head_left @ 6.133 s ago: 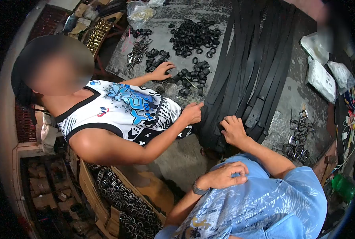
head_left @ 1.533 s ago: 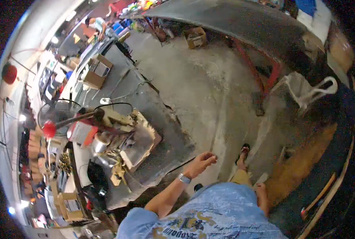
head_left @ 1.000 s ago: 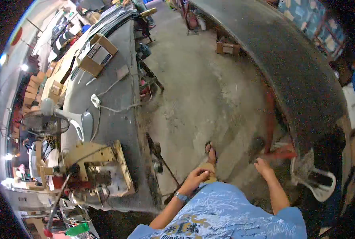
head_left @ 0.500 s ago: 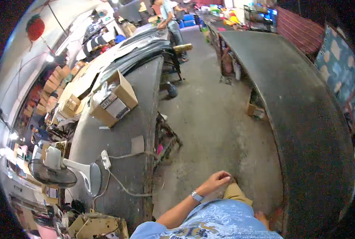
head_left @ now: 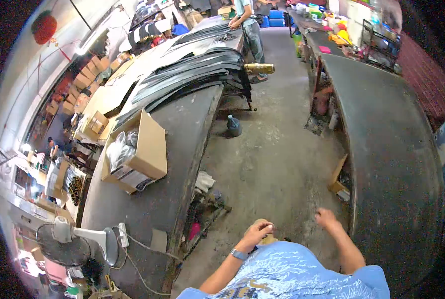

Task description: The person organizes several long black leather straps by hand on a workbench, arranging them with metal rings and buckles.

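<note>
My left hand (head_left: pixel 256 233), with a watch (head_left: pixel 239 254) on its wrist, is in front of my blue shirt (head_left: pixel 292 266) at the bottom centre. Its fingers are curled in, and whether anything small lies between them cannot be made out. To the right, my right hand (head_left: pixel 327 218) hangs over the aisle floor with its fingers curled, its grip too small to read. Neither hand touches a table. Left of my hands, on the dark left table (head_left: pixel 147 209), stand an open cardboard box (head_left: pixel 152 149) with plastic-wrapped contents and a power strip (head_left: pixel 123 234).
The aisle floor (head_left: pixel 262 164) runs between the left table and a long dark right table (head_left: pixel 387 149). A black jug (head_left: pixel 233 125) stands on the floor. Dark strips (head_left: pixel 192 74) lie beyond the box. A person (head_left: pixel 252 30) stands farther off. A fan (head_left: pixel 83 239) is at lower left.
The view has moved forward along the aisle, so the box and tables appear nearer. My right hand and forearm now show more fully, raised over the aisle. My left hand appears farther left.
</note>
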A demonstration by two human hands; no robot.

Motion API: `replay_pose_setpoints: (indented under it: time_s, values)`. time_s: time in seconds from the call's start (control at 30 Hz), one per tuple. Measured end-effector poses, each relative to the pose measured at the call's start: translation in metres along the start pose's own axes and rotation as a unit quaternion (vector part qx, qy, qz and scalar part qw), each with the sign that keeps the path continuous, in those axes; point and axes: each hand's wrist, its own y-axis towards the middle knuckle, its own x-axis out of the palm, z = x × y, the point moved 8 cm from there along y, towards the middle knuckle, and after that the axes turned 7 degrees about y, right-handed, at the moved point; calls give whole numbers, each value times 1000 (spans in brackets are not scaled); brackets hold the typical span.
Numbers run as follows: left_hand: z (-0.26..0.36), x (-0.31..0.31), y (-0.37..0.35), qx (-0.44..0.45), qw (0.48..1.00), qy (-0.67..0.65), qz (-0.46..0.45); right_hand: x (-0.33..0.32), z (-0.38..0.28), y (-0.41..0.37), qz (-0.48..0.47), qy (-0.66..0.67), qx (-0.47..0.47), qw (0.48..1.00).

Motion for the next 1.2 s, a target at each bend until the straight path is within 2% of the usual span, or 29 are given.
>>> replay_pose_setpoints:
  time_s: [0.1, 0.23, 0.27, 0.37, 0.43, 0.63, 0.73, 0.83, 0.87, 0.9, 0.97, 1.0, 1.03, 1.07, 1.1, 1.13, 1.2]
  values:
    - [27, -31, 68, -36, 995, -77, 55, -87, -66, 100, 40, 3, -48, 998]
    - [73, -88, 177, -25, 993, -95, 58, -124, -94, 219, 27, 32, -42, 998]
    - [102, -102, 198, -42, 989, -127, 58, -133, -103, 238, 19, 48, -40, 998]
    - [186, -150, 278, 14, 990, -130, 54, -130, -95, 293, -9, 95, -38, 995]
    - [245, -184, 325, 23, 993, -100, 53, -144, -99, 318, -38, 113, 6, 993]
    - [386, -276, 447, 56, 983, -108, 140, -206, -98, 402, -22, 167, 92, 981]
    - [441, -338, 509, 112, 963, -132, 206, -242, -108, 484, -53, 129, 77, 987]
    - [478, -403, 553, 159, 889, -291, 317, -290, -133, 588, -103, 66, 46, 991]
    - [488, -422, 562, 167, 852, -358, 343, -305, -144, 628, -88, 68, -14, 994]
    - [493, -448, 578, 170, 835, -373, 366, -326, -166, 681, -65, 71, -83, 992]
    - [501, -496, 603, 170, 805, -382, 421, -364, -227, 764, -57, 48, -134, 988]
    - [495, -518, 616, 176, 787, -398, 437, -379, -257, 801, -76, 19, -131, 988]
    - [497, -530, 624, 152, 773, -418, 453, -398, -303, 826, -109, 59, -147, 981]
    - [505, -545, 632, 137, 757, -438, 466, -427, -367, 833, -146, 87, -110, 979]
    - [507, -559, 641, 125, 757, -444, 463, -435, -404, 867, -76, 41, -259, 962]
    - [510, -572, 647, 115, 754, -435, 478, -446, -452, 881, -71, 60, -304, 948]
    - [512, -593, 653, 88, 749, -418, 506, -450, -533, 910, -102, 80, -336, 933]
